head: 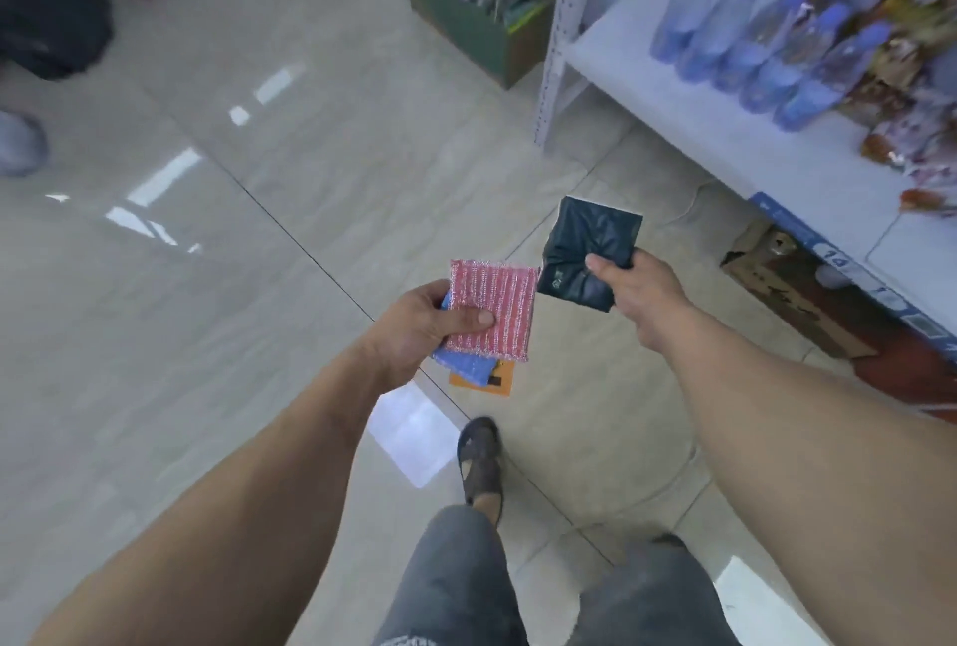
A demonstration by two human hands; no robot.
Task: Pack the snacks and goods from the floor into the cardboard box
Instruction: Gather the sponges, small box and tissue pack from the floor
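The left hand [414,324] grips one red scouring pad [494,306] stacked over one blue pad [466,366] and one orange card [489,378]. The right hand [634,283] pinches one dark packet [590,246]. The filled cardboard box [466,24] sits on the floor [259,283] beside the shelf [725,138] with five bottles [766,39].

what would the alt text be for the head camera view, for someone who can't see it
A standing person's left hand grips a red scouring pad stacked on a blue pad and an orange card, while the right hand pinches a dark folded packet. Ahead, a cardboard box of goods stands on the tiled floor beside a shelf of water bottles.
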